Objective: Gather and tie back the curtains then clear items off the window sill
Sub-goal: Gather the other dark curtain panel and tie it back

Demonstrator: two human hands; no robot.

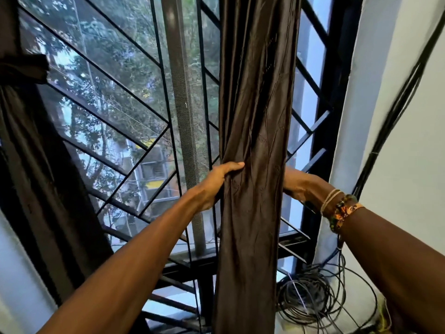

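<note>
Before the window, our left hand grips the gathered curtain, our right hand behind it, grip unseen; untied, folds may slip loose.

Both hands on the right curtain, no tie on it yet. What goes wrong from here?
1. The left hand grips the gathered curtain; the right hand reaches behind it, fingers hidden. Freeing either hand to fetch a tie may let the folds spread.
2. The cable coil lies beside the curtain's lower part; swinging the fabric right could snag it.
3. The bracelets on the right wrist might catch on the fabric.
</note>
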